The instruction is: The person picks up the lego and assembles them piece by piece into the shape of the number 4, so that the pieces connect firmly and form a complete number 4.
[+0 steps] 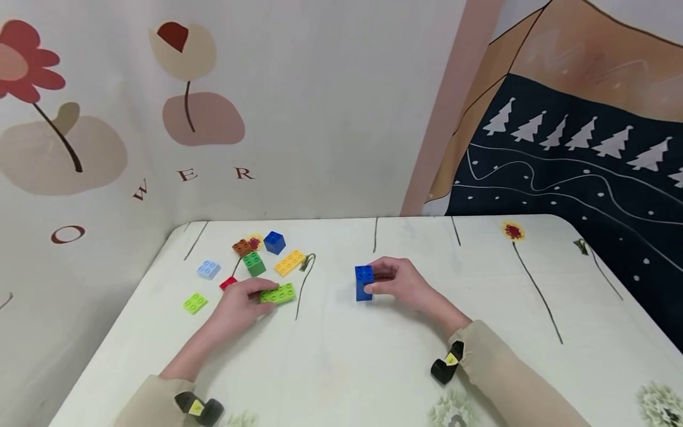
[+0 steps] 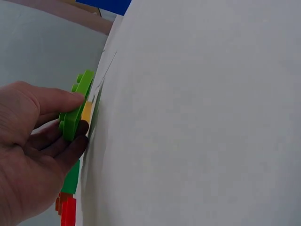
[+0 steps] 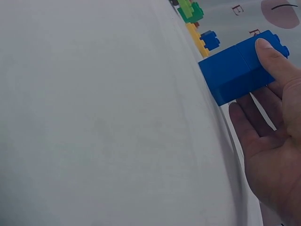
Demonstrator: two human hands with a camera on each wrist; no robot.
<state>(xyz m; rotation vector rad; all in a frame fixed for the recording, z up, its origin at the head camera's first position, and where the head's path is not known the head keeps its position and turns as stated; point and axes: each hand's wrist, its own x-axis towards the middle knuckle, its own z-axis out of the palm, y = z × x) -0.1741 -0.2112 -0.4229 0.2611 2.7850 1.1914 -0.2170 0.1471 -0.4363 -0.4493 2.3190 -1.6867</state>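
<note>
My left hand point(image 1: 237, 305) pinches a flat lime-green toy brick point(image 1: 284, 293) between thumb and fingers. In the left wrist view that brick point(image 2: 77, 115) is tilted and just off the table. My right hand point(image 1: 401, 283) grips an upright stack of blue bricks point(image 1: 363, 287) by its right side. A seam across the stack shows two blocks joined in the right wrist view, where the thumb lies on one face and fingers are behind. The stack's lower end is at the tabletop. A red brick point(image 1: 228, 283), partly hidden, lies just beyond the left hand.
Around the left hand lie a small lime brick point(image 1: 195, 303), a light-blue brick point(image 1: 208, 270), a brown brick point(image 1: 242, 247), a green brick point(image 1: 254, 264), a yellow brick point(image 1: 290, 263) and a blue brick point(image 1: 274, 242). The white table point(image 1: 331, 362) ends at a printed curtain point(image 1: 331, 118).
</note>
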